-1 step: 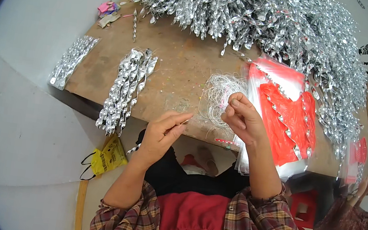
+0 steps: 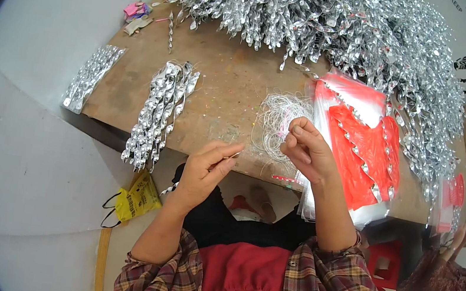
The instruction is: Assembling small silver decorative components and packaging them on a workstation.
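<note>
At ten o'clock on our table (image 2: 227, 79), silver strips (image 2: 157, 114) lie bunched; centrally, our left hand (image 2: 205, 168) pinches a thin piece (image 2: 235, 155); toward two o'clock, white string (image 2: 274, 121) lies near our right hand (image 2: 316, 158), fingers drawn together, contents unclear.

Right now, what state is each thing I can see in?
Left hand: thumb and forefinger pinched on something thin, unclear
Right hand: fingertips pinched; anything held unclear
White thread: loosely tangled
Twisted silver strips: bunched, overhanging the table edge
Large silver heap: piled up
Red plastic: spread, wrinkled
Yellow bag: below tabletop level
</note>
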`<move>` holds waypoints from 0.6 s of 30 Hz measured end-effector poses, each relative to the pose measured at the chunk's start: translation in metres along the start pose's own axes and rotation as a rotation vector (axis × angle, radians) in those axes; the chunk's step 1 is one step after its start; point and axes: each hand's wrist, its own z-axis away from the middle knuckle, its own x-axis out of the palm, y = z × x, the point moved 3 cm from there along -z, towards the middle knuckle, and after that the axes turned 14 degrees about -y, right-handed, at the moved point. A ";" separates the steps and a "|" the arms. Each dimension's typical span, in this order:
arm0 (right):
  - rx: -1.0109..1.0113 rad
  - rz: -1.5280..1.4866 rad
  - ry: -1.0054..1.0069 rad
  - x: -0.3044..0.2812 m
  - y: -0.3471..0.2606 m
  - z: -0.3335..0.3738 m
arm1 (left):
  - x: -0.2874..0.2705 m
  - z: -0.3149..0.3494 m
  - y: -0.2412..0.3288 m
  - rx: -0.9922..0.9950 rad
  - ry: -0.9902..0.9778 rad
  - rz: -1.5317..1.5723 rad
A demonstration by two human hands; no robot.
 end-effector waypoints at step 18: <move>0.391 0.169 -0.061 0.024 0.022 0.000 | 0.035 0.005 -0.017 -0.235 -0.245 0.835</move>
